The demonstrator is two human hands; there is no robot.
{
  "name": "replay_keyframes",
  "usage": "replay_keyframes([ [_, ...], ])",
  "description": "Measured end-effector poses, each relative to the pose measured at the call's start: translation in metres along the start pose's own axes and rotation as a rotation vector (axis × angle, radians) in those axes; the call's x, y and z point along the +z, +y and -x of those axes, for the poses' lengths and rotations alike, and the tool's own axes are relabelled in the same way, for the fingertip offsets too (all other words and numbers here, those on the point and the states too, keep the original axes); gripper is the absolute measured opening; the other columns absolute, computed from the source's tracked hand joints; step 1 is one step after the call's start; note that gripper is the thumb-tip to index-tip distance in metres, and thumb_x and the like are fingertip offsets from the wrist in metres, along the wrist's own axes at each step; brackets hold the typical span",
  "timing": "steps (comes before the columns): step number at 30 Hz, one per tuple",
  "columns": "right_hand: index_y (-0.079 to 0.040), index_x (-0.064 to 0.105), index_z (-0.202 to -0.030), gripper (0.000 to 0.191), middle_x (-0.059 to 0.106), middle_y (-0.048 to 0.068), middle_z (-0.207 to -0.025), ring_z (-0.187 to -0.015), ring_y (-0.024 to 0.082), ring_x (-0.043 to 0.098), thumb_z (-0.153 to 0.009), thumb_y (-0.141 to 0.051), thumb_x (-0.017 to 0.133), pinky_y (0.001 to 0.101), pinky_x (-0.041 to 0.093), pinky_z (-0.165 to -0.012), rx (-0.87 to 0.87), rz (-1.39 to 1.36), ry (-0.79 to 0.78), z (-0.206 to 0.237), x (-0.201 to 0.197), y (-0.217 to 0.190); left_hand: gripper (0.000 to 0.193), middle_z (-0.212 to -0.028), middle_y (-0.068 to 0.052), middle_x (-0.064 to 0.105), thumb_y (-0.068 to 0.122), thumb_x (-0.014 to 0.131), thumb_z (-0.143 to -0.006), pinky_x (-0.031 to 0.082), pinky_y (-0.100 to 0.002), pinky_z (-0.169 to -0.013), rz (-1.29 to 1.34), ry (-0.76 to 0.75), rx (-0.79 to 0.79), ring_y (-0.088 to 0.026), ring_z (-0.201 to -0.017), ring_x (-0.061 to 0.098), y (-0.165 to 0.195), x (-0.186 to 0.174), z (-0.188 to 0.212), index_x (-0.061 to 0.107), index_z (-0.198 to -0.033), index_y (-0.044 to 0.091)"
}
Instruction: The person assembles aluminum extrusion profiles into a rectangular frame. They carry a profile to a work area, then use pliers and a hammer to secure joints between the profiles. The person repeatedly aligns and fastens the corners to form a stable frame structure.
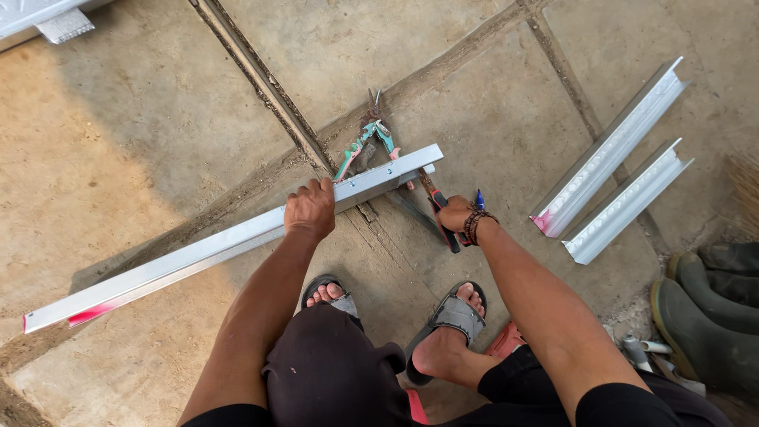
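Left hand (310, 210) clamps long, light, stiff metal channel (198, 255) mid-frame, best gripped near cut end; right hand (455, 213) fisted round snips handle (443, 217).

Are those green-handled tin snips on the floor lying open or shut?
Open: the tin snips lie with their green handles spread apart, behind the long metal channel.

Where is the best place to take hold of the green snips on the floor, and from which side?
Probably by the two green handles, coming from the far side, above the long channel. The handles lie spread and bare on the floor, while the blade end is hidden beneath the channel that the left hand presses down. The right hand already holds a tool.
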State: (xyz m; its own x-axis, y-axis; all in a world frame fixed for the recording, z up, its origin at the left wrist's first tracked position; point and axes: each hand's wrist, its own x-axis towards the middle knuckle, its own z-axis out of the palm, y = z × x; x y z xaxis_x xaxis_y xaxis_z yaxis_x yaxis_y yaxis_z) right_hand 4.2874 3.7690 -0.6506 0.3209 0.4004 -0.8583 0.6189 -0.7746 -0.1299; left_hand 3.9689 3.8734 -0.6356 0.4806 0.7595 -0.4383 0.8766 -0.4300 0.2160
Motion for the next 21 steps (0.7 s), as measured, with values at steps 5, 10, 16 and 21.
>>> replay_keyframes([
  [5,0.002,0.072,-0.097,0.030,0.075,0.020,-0.101,-0.093,0.029,0.073,-0.083,-0.025,0.074,0.0418,0.056,-0.083,0.037,0.060,0.030,0.004,0.000,0.002,0.037,-0.112,-0.018,0.062,0.011,0.070,-0.088,0.057,-0.049,-0.089,-0.008,-0.037,-0.008,-0.033,-0.101,0.069,-0.001,-0.002,-0.001,0.051,-0.119,0.003],
  [10,0.002,0.071,-0.098,0.031,0.075,0.019,-0.101,-0.093,0.031,0.072,-0.085,-0.026,0.073,0.0436,0.055,-0.083,0.049,0.048,0.028,0.005,0.001,-0.013,0.037,-0.112,-0.018,0.062,0.012,0.071,-0.087,0.057,-0.049,-0.089,-0.005,-0.007,-0.001,-0.033,-0.103,0.069,-0.002,0.000,0.000,0.051,-0.117,0.003],
  [16,0.003,0.075,-0.086,0.028,0.078,0.015,-0.085,-0.076,0.023,0.075,-0.089,-0.024,0.068,0.0383,0.058,-0.076,0.039,-0.098,-0.066,0.004,-0.001,-0.017,0.039,-0.111,-0.018,0.061,0.012,0.071,-0.087,0.057,-0.049,-0.087,0.000,-0.021,-0.001,-0.034,-0.102,0.069,-0.002,0.000,-0.001,0.051,-0.118,0.003],
  [21,0.001,0.072,-0.081,0.024,0.077,0.011,-0.079,-0.071,0.020,0.075,-0.089,-0.021,0.069,0.0354,0.060,-0.070,0.029,-0.243,-0.085,0.008,0.003,-0.018,0.040,-0.112,-0.017,0.061,0.012,0.072,-0.086,0.057,-0.048,-0.088,-0.006,-0.048,-0.008,-0.034,-0.103,0.069,-0.001,-0.001,-0.001,0.050,-0.120,0.003],
])
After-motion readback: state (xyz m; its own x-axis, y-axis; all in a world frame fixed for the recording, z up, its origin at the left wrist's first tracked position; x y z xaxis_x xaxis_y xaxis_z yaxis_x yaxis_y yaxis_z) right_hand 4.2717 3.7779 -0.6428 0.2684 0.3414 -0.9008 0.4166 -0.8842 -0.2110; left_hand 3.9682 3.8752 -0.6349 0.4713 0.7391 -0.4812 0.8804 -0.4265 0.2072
